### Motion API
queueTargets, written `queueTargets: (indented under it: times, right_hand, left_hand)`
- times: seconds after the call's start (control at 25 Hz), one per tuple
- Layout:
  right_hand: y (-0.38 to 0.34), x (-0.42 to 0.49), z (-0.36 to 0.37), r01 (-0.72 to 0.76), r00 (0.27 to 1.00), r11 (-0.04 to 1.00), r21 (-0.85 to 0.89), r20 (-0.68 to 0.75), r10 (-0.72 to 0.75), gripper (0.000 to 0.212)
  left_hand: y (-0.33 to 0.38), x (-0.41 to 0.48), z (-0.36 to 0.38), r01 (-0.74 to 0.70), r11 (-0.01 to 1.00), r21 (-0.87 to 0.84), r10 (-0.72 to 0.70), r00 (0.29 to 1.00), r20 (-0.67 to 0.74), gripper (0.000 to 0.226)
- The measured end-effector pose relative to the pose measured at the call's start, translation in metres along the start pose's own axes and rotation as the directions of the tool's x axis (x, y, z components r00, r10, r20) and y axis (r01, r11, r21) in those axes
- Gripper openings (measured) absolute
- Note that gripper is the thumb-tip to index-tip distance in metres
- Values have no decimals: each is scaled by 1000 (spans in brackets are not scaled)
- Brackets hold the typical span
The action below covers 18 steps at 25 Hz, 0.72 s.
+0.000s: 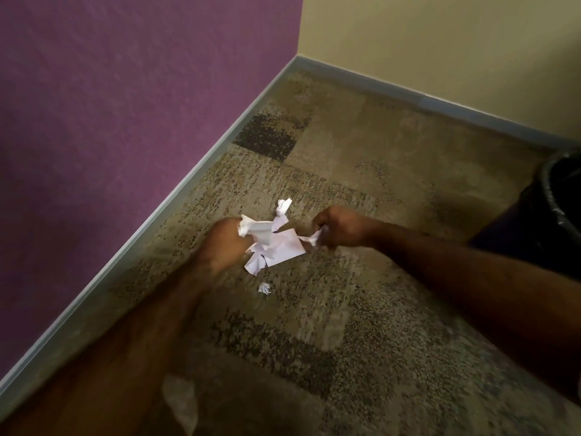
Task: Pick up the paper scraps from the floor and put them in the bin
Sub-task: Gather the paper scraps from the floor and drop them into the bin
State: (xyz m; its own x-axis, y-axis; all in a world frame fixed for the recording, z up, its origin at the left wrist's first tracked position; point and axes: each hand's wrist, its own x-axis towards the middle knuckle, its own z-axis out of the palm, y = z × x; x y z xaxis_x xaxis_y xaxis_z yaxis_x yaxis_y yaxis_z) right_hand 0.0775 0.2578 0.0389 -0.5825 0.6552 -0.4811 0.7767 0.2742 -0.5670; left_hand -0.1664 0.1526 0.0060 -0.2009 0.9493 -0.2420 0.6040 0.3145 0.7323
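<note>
White paper scraps lie on the patterned carpet in the middle of the view. My left hand [224, 243] is closed around a crumpled wad of scraps [254, 229]. My right hand [338, 228] pinches a small twisted scrap [312, 239]. Between the hands a flat white sheet [284, 248] rests on the floor with torn bits around it. A twisted scrap [283, 207] lies just beyond, and a tiny crumpled ball [264, 288] sits nearer to me. The black bin [556, 196], lined with a dark bag, stands at the right edge, partly cut off.
A purple wall [125, 105] with a grey baseboard runs along the left. A cream wall [440, 51] closes the far side, meeting it in a corner. A blurred pale paper piece [180, 401] shows near the bottom, by my left forearm.
</note>
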Motion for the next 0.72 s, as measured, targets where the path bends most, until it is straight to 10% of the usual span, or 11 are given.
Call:
queueTargets:
  times: [0.32, 0.72]
  right_hand:
    - [2, -180, -159, -317, 946, 948, -18, -74, 315, 23]
    - [74, -367, -214, -819, 509, 573, 36, -416, 754, 31]
  left_hand:
    - [220, -16, 13, -317, 940, -126, 337, 920, 201, 18]
    - [465, -90, 175, -429, 844, -323, 536, 689, 488, 27]
